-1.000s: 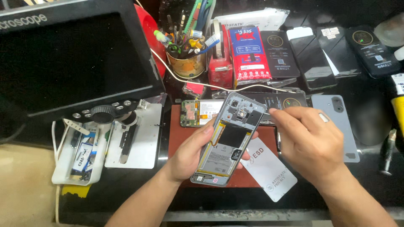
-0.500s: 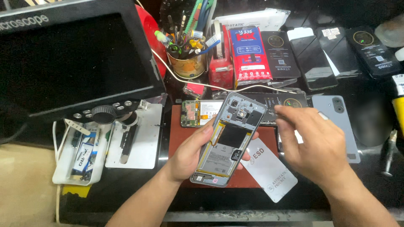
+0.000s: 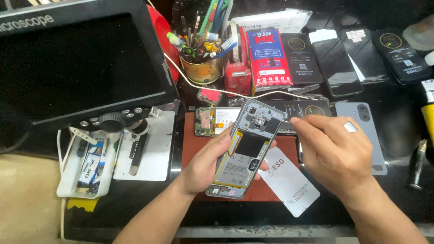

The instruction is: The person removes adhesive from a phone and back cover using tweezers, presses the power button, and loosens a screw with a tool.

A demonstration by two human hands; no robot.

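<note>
1. One opened phone (image 3: 246, 151) with its back off, held up.
2. One more stripped phone (image 3: 212, 121) lying on the mat.
3. One grey back cover (image 3: 367, 129).
4. One microscope monitor (image 3: 81, 63).
5. One tool cup (image 3: 203, 68) stuffed with brushes and tweezers.
6. Two hands, left (image 3: 205, 165) and right (image 3: 337, 153).

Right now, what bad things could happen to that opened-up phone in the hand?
1. The left hand holds the open phone by its edges above the red mat; that grip may slip and drop it.
2. The right hand hovers near its bare insides and could bump small parts.
3. The white cable close behind might snag.
</note>
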